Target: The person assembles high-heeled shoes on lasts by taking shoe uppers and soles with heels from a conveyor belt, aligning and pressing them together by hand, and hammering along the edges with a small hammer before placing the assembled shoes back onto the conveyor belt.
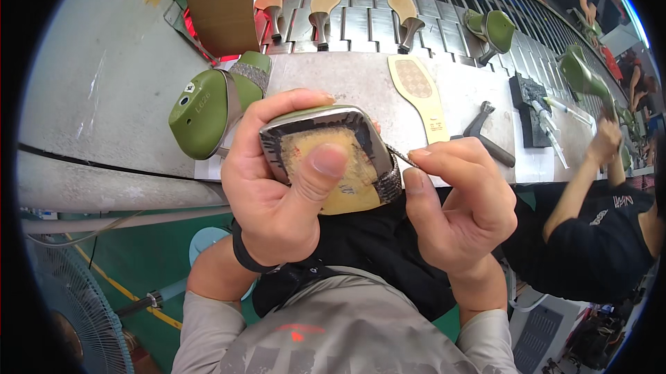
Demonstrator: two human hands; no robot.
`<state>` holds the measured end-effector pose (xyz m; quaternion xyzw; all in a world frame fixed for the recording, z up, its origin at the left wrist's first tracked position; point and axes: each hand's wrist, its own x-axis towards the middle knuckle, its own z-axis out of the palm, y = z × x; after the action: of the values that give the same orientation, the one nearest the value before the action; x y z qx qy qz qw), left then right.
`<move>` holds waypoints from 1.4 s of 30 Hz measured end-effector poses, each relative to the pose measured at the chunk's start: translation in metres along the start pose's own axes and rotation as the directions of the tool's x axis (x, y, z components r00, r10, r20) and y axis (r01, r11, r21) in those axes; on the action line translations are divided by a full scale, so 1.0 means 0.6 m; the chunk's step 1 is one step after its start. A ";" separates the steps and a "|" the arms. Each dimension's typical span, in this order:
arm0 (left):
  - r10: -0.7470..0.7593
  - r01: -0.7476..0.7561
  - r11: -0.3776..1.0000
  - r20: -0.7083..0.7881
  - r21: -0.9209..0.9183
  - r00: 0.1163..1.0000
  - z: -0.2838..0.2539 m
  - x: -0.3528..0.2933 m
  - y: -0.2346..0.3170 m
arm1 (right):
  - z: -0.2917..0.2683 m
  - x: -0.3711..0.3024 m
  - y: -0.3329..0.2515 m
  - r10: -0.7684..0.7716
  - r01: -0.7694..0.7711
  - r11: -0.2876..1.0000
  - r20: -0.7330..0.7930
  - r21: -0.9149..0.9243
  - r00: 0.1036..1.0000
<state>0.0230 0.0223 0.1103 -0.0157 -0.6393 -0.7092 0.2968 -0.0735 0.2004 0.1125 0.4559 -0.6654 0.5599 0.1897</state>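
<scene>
Grey counter (125, 89) with a worn, speckled top, bordered on its far side by a slatted metal conveyor (361, 23). On the counter, from left: a green shoe last (205, 110) fitted with a glittery strap, lying on its side; a tan insole (417, 93), flat, with a quilted forepart; a dark hammer (489, 139); a black block (531, 110) carrying white tubes. On the conveyor: three tan heeled sole units (326, 10) (each standing on its heel) and green shoes (496, 30) farther right.

Brown cardboard box (220, 6) with tan tape, far left of bench (104, 96)
</scene>
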 end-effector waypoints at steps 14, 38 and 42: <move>0.029 -0.029 1.000 -0.101 0.006 0.994 0.018 0.000 -0.005 | 0.001 0.013 -0.021 -0.189 0.195 0.936 0.051 -0.291 0.981; -0.094 0.085 0.985 -0.052 -0.147 0.994 -0.017 0.077 -0.011 | 0.001 0.006 0.090 0.362 -0.358 0.932 -0.074 0.059 0.929; -0.132 0.131 0.925 0.022 -0.357 0.991 -0.051 0.112 -0.025 | -0.033 -0.048 0.133 0.591 -0.524 0.789 -0.160 0.321 0.791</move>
<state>-0.0282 -0.0328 0.1183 -0.0256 -0.4986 -0.8320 0.2417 -0.1290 0.2265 0.0506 0.1833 -0.6616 0.7262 0.0359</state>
